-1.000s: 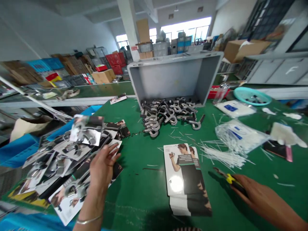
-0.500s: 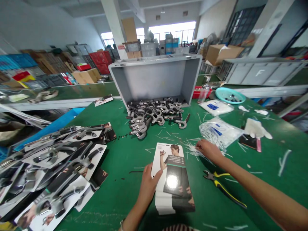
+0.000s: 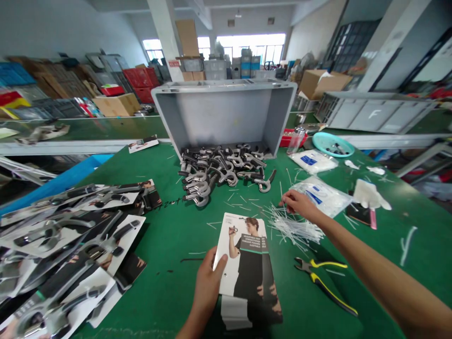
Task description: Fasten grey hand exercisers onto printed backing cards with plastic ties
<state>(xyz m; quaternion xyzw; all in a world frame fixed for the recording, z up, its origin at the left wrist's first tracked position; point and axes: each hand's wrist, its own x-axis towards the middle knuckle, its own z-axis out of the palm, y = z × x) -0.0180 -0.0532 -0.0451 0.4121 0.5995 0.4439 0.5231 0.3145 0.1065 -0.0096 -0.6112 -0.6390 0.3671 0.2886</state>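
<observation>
A stack of printed backing cards (image 3: 243,273) lies in front of me on the green table. My left hand (image 3: 210,278) grips the left edge of the top card, thumb above and fingers underneath. Over a loose pile of white cable ties (image 3: 294,228), my right hand (image 3: 295,205) has its fingers pinched together; a thin white tie seems to stick up from the fingertips. Yellow-and-black cutting pliers (image 3: 325,282) rest to the right of the cards. Behind the right hand is a clear bag (image 3: 325,195).
A grey crate (image 3: 226,115) on its side spills grey-black hand grips (image 3: 226,167). Carded grips (image 3: 70,254) are heaped at left. To the right lie a white glove (image 3: 369,194), another bag (image 3: 314,161) and a turquoise basin (image 3: 334,143).
My right hand has risen slightly away from the cable ties, uncovering more of the pile. My left hand has shifted the top card a little over the stack. The view has turned slightly.
</observation>
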